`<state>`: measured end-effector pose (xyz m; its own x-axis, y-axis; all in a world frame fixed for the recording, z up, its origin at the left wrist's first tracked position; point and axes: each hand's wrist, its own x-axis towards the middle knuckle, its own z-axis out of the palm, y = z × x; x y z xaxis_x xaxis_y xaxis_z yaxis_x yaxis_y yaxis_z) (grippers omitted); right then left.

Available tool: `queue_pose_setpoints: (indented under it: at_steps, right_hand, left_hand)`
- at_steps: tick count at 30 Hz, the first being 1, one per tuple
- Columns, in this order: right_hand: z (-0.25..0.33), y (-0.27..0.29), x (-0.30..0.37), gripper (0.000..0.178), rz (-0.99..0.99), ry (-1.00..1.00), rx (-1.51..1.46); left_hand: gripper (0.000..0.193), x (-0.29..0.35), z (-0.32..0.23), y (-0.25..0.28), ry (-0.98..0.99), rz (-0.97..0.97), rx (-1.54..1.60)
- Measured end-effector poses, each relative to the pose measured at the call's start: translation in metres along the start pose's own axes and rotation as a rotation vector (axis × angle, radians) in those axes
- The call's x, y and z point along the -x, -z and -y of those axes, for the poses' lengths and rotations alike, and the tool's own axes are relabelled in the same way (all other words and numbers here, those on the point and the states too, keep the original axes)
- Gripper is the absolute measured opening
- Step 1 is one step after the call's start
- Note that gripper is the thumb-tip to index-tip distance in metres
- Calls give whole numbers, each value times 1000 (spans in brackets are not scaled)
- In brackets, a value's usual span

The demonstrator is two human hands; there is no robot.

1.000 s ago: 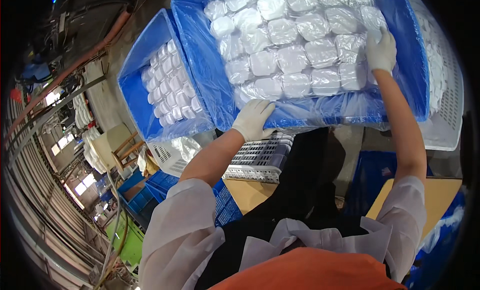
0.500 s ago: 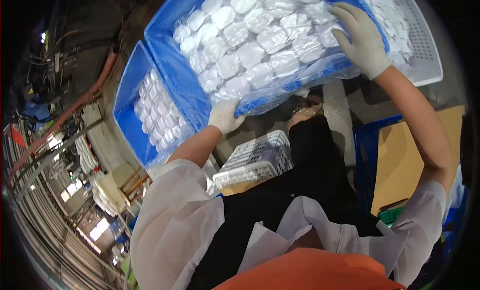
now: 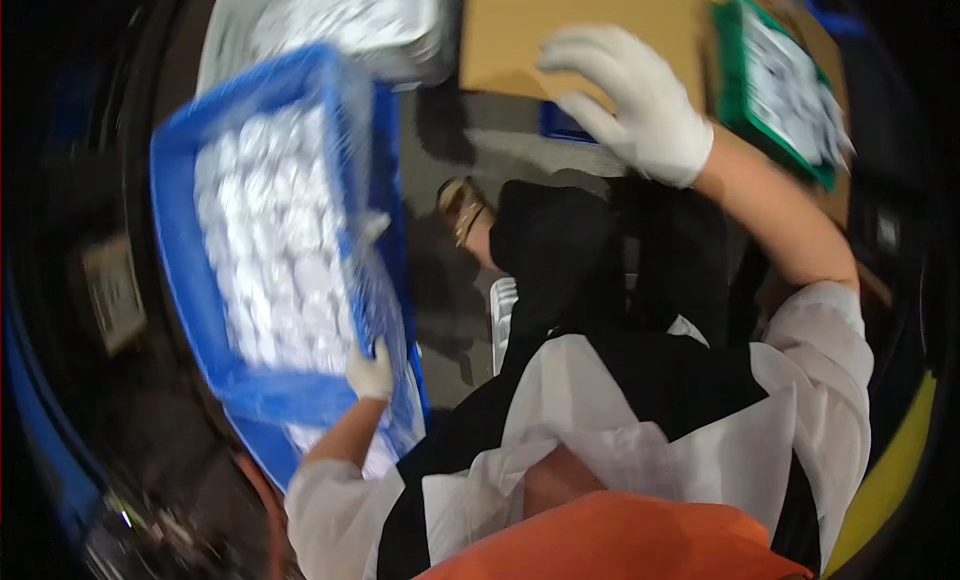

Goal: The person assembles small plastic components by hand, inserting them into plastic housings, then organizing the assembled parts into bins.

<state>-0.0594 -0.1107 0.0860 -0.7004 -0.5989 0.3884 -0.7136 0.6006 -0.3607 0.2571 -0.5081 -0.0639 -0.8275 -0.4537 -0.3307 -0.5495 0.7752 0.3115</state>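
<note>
My left hand (image 3: 370, 372), in a white glove, is closed on the near rim of a blue crate (image 3: 180, 220). The crate has a clear plastic liner (image 3: 385, 295) spilling over its edge. Inside lie rows of white, rounded packets (image 3: 270, 230) that look wrapped; blur hides their exact kind. My gloved right hand (image 3: 640, 110) is raised off to the right with its fingers spread and nothing in them. Below it in the picture are a brown cardboard sheet (image 3: 590, 5) and the floor, and a green crate (image 3: 733, 70) holding white pieces stands to its right.
A white crate (image 3: 215, 40) with white pieces stands beyond the blue one. Another blue crate (image 3: 262, 442) shows at its near end. Part of a white basket (image 3: 503, 315) is beside my leg, and my sandalled foot (image 3: 463, 208) rests on the grey floor (image 3: 440, 330).
The view has swung to the right, so the blue crates now lie at the left. My right hand has let go of the crate's rim; my left hand remains on it.
</note>
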Motion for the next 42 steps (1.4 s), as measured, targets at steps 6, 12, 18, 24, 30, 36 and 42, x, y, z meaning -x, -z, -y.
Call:
queue_pose_setpoints:
  at_steps: [6, 12, 18, 24, 30, 36, 42]
  right_hand:
    - [57, 66, 244, 37, -20, -690, 288]
    - [171, 58, 365, 48, -117, -1115, 523]
    - [195, 42, 440, 45, -356, -1334, 609]
    - [185, 34, 506, 40, -574, -1478, 622]
    - [175, 26, 538, 40, -624, -1412, 568]
    - [170, 29, 531, 42, -657, -1369, 536]
    - [161, 58, 474, 31, -364, -1038, 538]
  left_hand:
    - [43, -12, 0, -10, -103, 7, 101]
    - [49, -19, 17, -21, -86, 39, 33]
    - [48, -58, 80, -50, -216, -32, 16]
    - [50, -54, 47, -32, -176, -45, -103]
    - [58, -31, 6, -15, -129, -126, -82]
    - [63, -36, 8, -24, 27, -249, -294]
    - [80, -20, -28, -14, 233, -349, -409]
